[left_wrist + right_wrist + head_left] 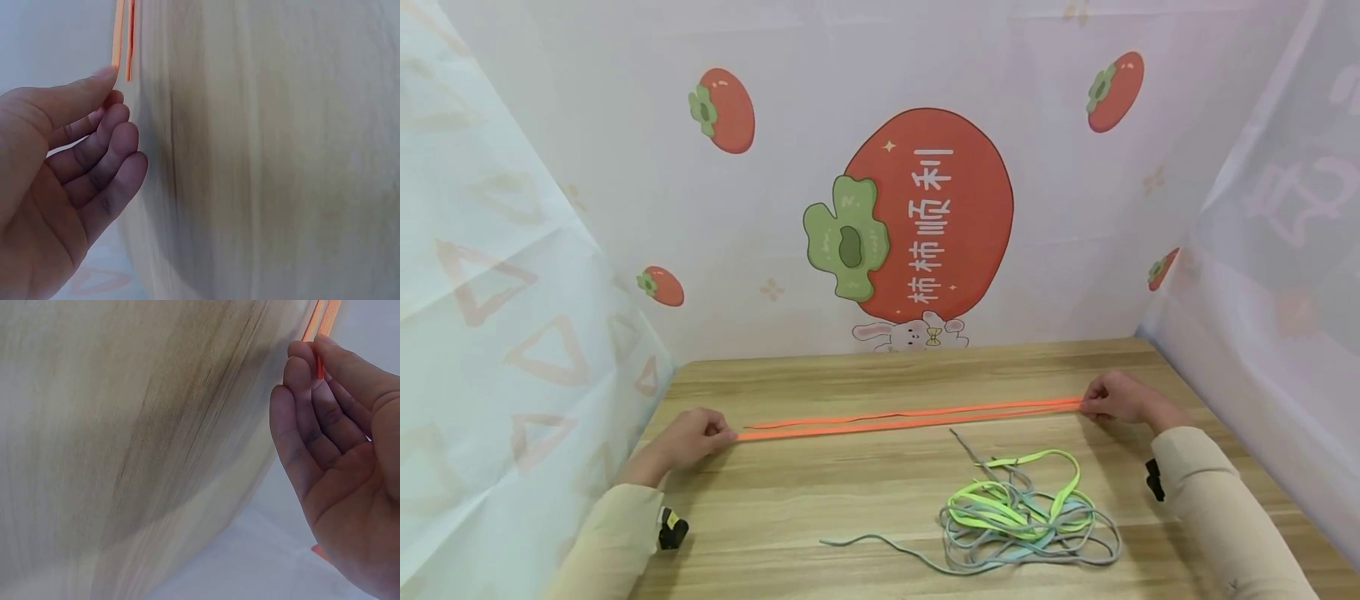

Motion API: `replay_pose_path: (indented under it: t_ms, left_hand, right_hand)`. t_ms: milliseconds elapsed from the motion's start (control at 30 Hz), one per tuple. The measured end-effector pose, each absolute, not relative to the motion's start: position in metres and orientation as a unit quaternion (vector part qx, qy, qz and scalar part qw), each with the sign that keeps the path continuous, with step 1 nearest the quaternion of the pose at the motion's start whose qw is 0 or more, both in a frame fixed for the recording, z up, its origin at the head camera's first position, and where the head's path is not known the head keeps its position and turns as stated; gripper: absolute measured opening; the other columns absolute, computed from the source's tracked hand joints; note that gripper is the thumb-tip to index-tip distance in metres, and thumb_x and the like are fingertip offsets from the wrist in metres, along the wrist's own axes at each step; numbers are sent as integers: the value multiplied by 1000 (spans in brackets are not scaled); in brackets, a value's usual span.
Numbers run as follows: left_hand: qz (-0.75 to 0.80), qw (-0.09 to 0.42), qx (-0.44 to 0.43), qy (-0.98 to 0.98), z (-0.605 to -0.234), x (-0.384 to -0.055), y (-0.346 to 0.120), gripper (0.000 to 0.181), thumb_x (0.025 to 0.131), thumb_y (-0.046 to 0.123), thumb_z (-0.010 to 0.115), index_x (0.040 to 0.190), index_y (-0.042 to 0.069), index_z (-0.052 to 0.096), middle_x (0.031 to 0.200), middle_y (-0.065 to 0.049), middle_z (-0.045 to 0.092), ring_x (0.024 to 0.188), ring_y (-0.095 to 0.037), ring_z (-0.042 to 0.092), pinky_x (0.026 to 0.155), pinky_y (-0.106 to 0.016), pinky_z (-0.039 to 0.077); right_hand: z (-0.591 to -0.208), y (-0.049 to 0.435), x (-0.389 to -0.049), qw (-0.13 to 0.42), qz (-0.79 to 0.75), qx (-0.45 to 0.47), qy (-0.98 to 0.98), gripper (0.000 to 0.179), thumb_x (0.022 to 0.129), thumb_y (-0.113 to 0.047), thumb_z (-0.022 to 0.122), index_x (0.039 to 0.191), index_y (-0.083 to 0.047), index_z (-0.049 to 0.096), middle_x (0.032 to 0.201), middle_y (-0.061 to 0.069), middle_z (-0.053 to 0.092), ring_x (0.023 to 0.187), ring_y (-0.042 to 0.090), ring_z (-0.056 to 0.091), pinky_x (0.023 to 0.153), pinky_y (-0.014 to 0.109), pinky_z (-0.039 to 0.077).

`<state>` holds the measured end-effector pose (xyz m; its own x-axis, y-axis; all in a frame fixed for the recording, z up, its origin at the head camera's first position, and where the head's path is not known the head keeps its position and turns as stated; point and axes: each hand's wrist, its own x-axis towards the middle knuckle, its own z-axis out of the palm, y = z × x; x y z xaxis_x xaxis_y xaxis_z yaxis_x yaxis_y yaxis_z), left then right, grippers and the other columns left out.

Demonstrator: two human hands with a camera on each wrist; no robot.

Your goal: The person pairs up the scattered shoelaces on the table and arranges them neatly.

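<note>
- Two hands hold one orange lace [805, 432] out long across the far part of the worktop [775, 500], and it looks almost straight.
- The left hand [688, 437] pinches just the tip of one strip between thumb and finger. With so little to hold, a hard tug could make it slip out.
- The right hand [1120, 398] pinches both strips, and a short bit pokes out past the thumb. If that pinch gets weak, one strip could slide and the two would not match. I cannot tell if the lace is folded there.
- The second strip has a loose end [760, 427] right beside the left hand, and nobody is holding it. It could curl up or twist round the other strip, because nothing keeps it flat.
- This second strip looks a bit wavy, so the two could get uneven if only the held one is pulled.
- A messy pile sits on the near side, with a green lace [1065, 500] and a grey lace [973, 456] all looped together. One grey tip points up at the orange lace, so they could snag if the orange one drops or comes closer.
- The right sleeve [1225, 508] is near the pile too. If that arm swings in, it could drag the loops and make a worse tangle.
</note>
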<state>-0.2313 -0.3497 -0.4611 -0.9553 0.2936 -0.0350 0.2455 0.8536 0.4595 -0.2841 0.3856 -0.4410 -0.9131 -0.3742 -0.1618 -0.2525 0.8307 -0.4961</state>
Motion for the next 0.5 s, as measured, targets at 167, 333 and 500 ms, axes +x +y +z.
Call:
replay_pose_path:
  t_ms: [167,333,500]
  left_hand:
    - [229,55,136,962,-462,-233,-344,22,102,28,72,83,16,70,73,5,62,66,-8,49,66,-25,41]
    - [228,57,132,963,-462,-234,-339,23,102,26,72,82,15,69,70,5,59,66,-9,48,66,-25,40]
    - [230,60,132,962,-462,-236,-337,23,100,25,74,80,14,68,71,5,60,66,-9,49,66,-25,41]
  right_hand:
    - [-442,387,-285,121,-226,-164,953,22,100,-14,72,79,-6,73,69,-1,65,63,9,53,62,25,44]
    - [-446,388,-288,120,-218,-157,956,24,99,-13,71,76,-7,72,67,-2,64,62,9,52,63,25,43]
    - [-447,387,-289,124,-218,-147,957,23,98,-13,72,76,-7,71,67,-2,64,64,13,54,64,28,45]
